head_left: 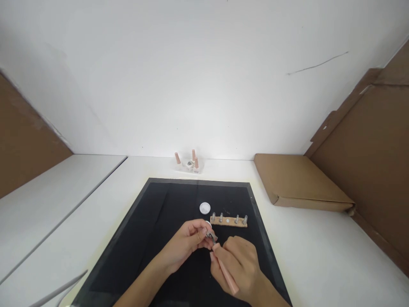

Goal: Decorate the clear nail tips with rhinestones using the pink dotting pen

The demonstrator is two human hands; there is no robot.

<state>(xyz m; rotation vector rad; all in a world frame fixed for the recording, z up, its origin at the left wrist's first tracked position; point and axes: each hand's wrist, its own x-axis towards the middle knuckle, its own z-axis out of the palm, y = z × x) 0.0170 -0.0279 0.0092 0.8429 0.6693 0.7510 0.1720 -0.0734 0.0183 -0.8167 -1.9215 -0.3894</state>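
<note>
My right hand [238, 264] is closed around the long pink handle of a nail polish brush [227, 275], its tip pointing up and left. Close by, the fingers of my left hand [191, 236] pinch a small shiny grey piece [210, 234], perhaps a false nail tip. The brush end meets this piece or lies right at it; the fingers partly hide the contact. Just beyond my hands, a cardboard strip [228, 221] carries several clear nail tips [245, 219] standing upright. A small white round dish [205, 208] sits farther back, and another white round thing shows behind my left fingertips.
Under everything lies a black mat [150, 230] on a white table [96, 204]. Near the wall, a clear tray [179, 169] holds small bottles with tall pink caps [193, 154]. A flat cardboard box [297, 181] rests at the right, and a grey strap-like thing [60, 290] at lower left.
</note>
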